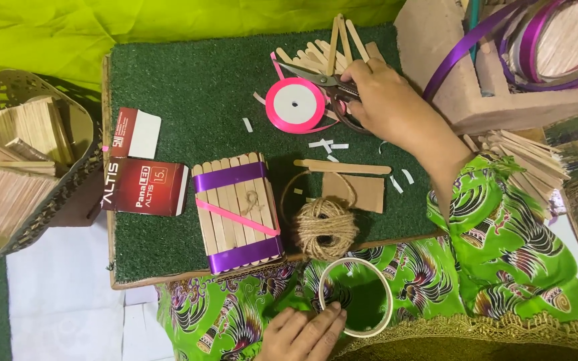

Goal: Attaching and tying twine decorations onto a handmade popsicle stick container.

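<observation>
Right hand (386,103) fingers curled around scissors (326,83) beside pink ribbon spool (295,104); left hand (306,332) fingertips pressed to tape roll (356,296) on lap. Risk: open blades snagging ribbon.

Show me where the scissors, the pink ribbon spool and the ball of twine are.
scissors (316,77): head view, on the blades.
pink ribbon spool (295,104): head view, on its white centre.
ball of twine (326,228): head view, on the middle of the ball.
</observation>
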